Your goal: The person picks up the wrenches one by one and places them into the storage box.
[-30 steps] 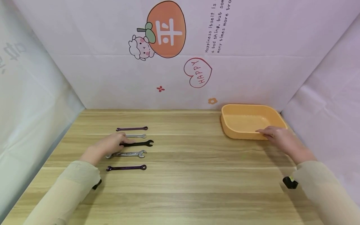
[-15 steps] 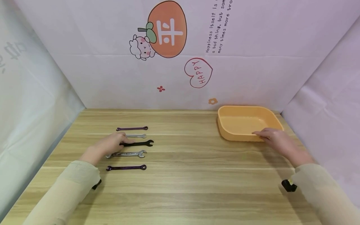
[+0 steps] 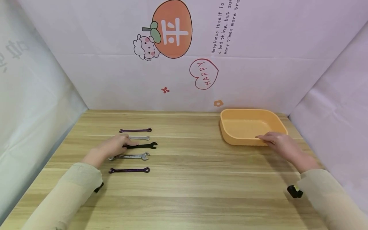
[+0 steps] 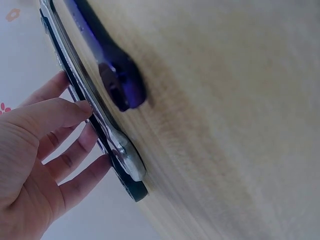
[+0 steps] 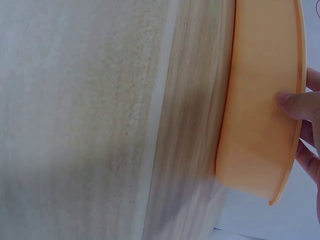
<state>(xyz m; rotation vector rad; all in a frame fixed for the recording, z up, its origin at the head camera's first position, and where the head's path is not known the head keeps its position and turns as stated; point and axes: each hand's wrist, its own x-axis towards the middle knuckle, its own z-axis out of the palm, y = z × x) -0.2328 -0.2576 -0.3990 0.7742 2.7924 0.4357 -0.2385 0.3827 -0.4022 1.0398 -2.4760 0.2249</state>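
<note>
Near the left side of the table my left hand [image 3: 113, 147] pinches a black open-end wrench [image 3: 147, 146], which lies flat among other wrenches. In the left wrist view, thumb and fingers sit on either side of the black wrench's shaft. Close in front of it lies a larger silver wrench [image 3: 135, 156], and nearer me a purple wrench [image 3: 129, 170]. Behind it are a thin silver wrench [image 3: 141, 138], partly hidden by the hand, and another purple wrench [image 3: 135, 130]. My right hand [image 3: 283, 143] grips the front rim of an orange plastic basin [image 3: 237, 141], thumb outside, fingers inside.
The wooden table [image 3: 187, 185] ends at a white printed cloth wall [image 3: 115, 83] behind. Cloth also hangs along the left and right sides. The basin stands at the back right, near the wall. Bare wood lies between the wrenches and the basin.
My right hand has drawn the basin to the left and slightly towards me. The left hand and the wrenches have stayed in place.
</note>
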